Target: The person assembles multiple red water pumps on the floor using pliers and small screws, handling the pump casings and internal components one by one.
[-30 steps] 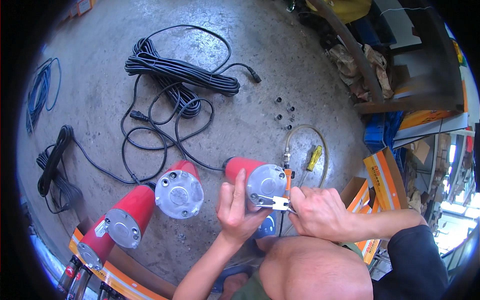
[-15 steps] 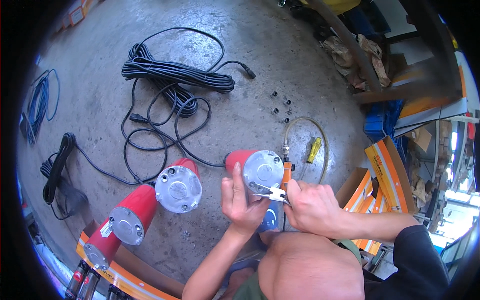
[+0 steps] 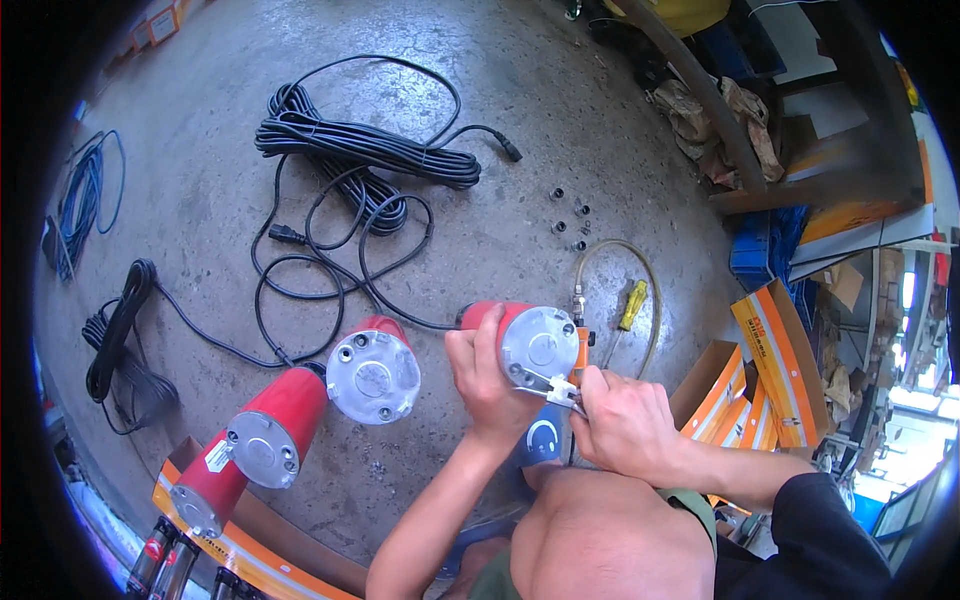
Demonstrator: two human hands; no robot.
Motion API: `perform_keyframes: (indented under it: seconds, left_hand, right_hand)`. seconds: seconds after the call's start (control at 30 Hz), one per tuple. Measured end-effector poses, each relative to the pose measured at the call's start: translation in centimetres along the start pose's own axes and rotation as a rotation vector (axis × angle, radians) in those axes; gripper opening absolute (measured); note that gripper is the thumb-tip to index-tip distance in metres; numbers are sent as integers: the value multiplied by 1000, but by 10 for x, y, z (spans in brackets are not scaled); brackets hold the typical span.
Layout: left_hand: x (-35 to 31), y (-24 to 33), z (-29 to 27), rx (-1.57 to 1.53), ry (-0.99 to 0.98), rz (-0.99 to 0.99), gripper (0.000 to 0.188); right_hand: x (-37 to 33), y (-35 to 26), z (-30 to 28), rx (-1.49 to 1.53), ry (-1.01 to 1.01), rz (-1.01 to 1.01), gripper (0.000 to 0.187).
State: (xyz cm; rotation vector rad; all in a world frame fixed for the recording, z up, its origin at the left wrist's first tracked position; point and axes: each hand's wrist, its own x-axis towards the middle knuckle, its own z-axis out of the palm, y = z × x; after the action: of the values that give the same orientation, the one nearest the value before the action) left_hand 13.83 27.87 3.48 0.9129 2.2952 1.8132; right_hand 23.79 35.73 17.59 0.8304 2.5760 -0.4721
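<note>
My left hand is wrapped round the side of a red cylinder with a round silver metal end face, steadying it. In my right hand is a pair of thin-jawed pliers; the handles are mostly covered by my fingers. The jaw tips reach to a small hole at the lower left of the metal face, and whether they grip anything there is too small to tell. To the left stand more red cylinders with metal ends: one close by, one farther left and one behind an orange box edge.
A coiled black cable lies beyond the cylinders, another coil at left. Several small black fittings, a clear hose and a yellow-handled screwdriver are on the concrete floor. Open orange cartons stand at right.
The whole view has shifted slightly, so things sit a little farther right. My left fingers have bent closer round the cylinder, and the pliers stay at the same lower-left hole.
</note>
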Motion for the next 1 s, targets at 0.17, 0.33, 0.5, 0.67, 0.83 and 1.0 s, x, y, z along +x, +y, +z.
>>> perform_keyframes:
  seconds: [0.17, 0.33, 0.5, 0.67, 0.83, 1.0]
  left_hand:
    - [-9, 3, 10, 23, 67, -19, 84]
    - [-12, 6, 17, 37, 98, -17, 84]
    - [-7, 2, 14, 24, 72, 14, 81]
    - [-1, 5, 6, 3, 29, 14, 81]
    - [6, 3, 1, -39, -31, 46, 81]
    - [8, 5, 0, -39, -50, 33, 81]
  right_hand:
    - [-3, -1, 0, 41, 29, 14, 27]
    - [-1, 5, 1, 27, 20, 4, 27]
    - [15, 21, -18, 42, -179, -130, 28]
    - [24, 31, -23, 125, -255, -241, 26]
    - [20, 31, -17, 207, -224, -238, 26]
    - [20, 34, -27, 129, -176, -226, 27]
